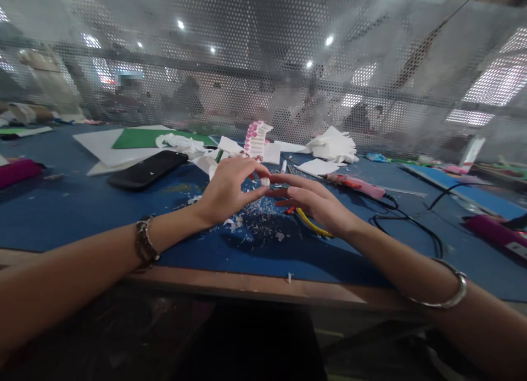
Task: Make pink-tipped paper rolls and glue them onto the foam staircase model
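Observation:
Thumb and fingertips of my left hand point(230, 186) are closed on a small white rounded piece point(265, 181), held above the blue table. My right hand point(317, 200) meets it from the other side, index fingertip close to the white piece. A thin dark sliver shows between the right thumb and fingers; what it is I cannot make out. White shavings point(263, 219) lie scattered on the table under both hands. A yellow-handled tool point(312, 224) with a bit of red lies partly hidden beneath my right hand.
A black phone point(148, 171) lies left, near white and green sheets point(135, 139). Behind my hands stand a strip of pink-tipped white sticks point(256, 139) and crumpled tissue point(332, 145). A pink corded tool point(356, 186) lies right, its black cable looping over the table. Perforated screen behind.

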